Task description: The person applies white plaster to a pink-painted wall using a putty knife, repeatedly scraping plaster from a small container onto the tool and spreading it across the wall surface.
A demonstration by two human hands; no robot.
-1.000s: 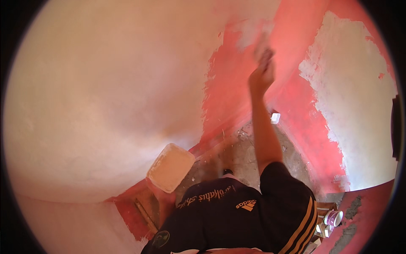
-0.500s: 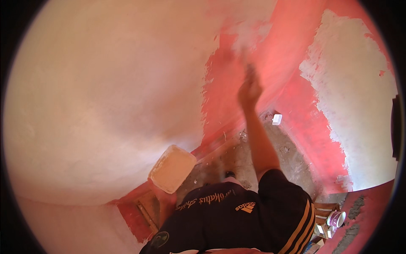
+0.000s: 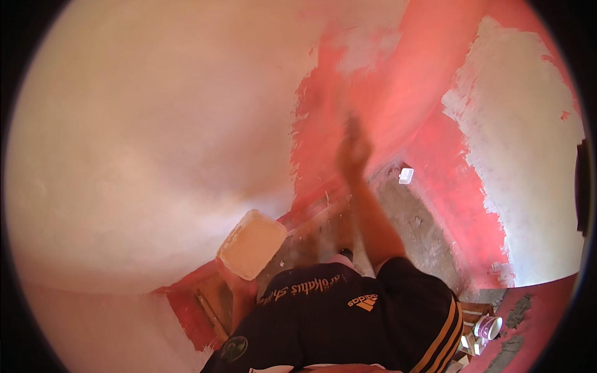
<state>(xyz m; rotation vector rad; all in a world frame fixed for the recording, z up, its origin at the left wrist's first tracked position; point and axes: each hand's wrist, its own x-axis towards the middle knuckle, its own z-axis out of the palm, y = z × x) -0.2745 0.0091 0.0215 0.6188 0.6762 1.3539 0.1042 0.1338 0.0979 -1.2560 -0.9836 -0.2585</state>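
Note:
My left hand [image 3: 241, 287] is low at the left, closed on the near edge of a rounded rectangular tub or tray [image 3: 254, 244] with a cream surface. The tub is next to the wall, and I cannot tell how deep it is. My right arm reaches up and forward. At its end my right hand [image 3: 354, 152] is closed around a dark, narrow hand tool [image 3: 352, 124], smeared by motion, its far end lost against the wall. Behind that hand, the wall [image 3: 385, 93] is reddish pink. A cream coat [image 3: 155, 124] with a ragged edge spreads over the wall's left part.
On the right, another pink wall carries a cream patch [image 3: 528, 124]. A small white container [image 3: 406, 176] lies on the dirty floor [image 3: 410, 214] by the corner. At the lower right, a white and purple bucket [image 3: 488, 327] stands by a wooden crate [image 3: 476, 311].
My right hand has swung down and slightly left with the blurred tool, along the pink wall. My left hand keeps its hold on the tub in nearly the same place.

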